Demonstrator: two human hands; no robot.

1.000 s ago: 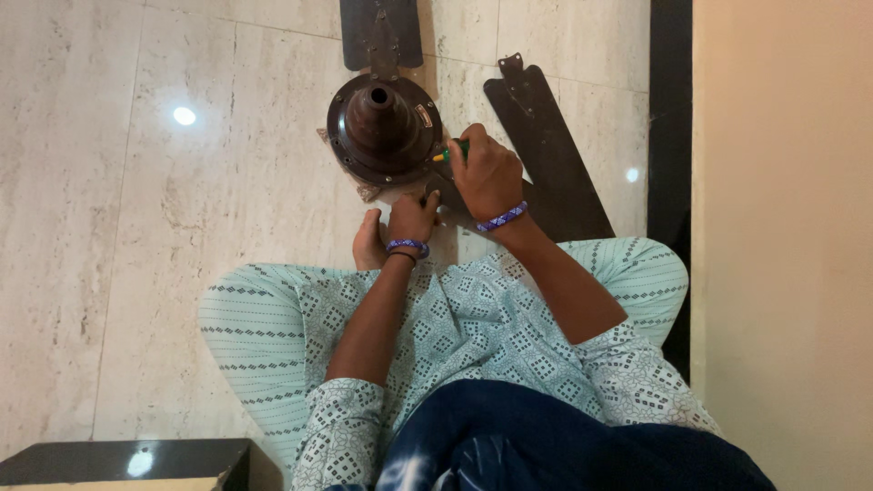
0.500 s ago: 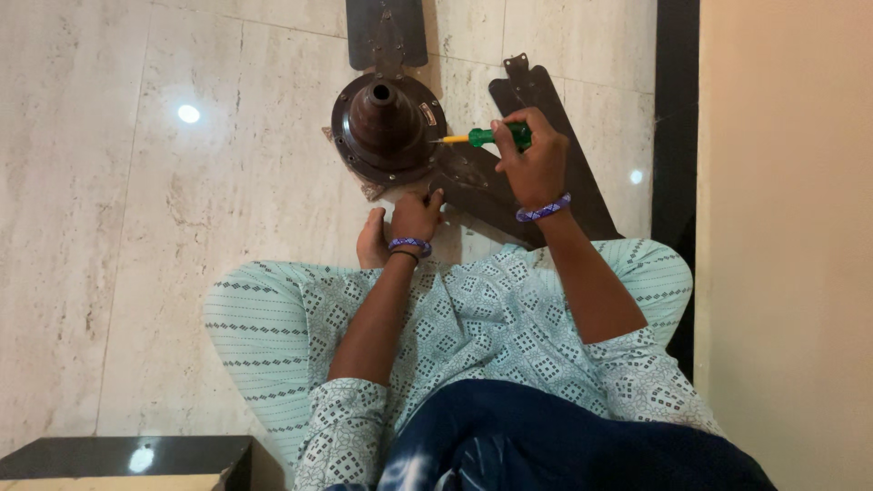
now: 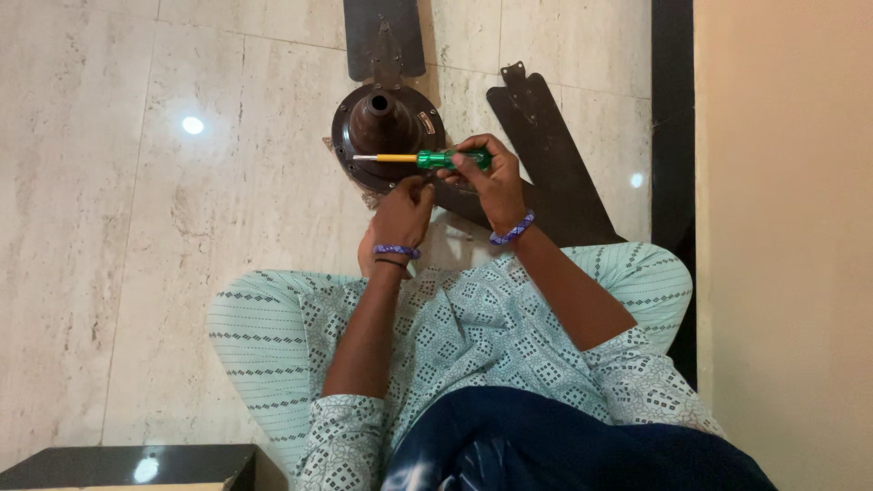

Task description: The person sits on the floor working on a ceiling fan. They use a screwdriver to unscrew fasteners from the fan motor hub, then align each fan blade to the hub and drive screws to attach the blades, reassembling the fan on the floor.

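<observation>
Screwdriver (image 3: pixel 427 159) held level over a dark brown fan motor (image 3: pixel 386 136) on the floor (image 3: pixel 136 227).
Right hand (image 3: pixel 491 177) is wrapped around the green handle, its yellow shaft pointing left across the motor top. Left hand (image 3: pixel 405 209), fingers pinched together, touches the motor's near edge just below the handle; a fan blade (image 3: pixel 546 155) lies to the right.
</observation>
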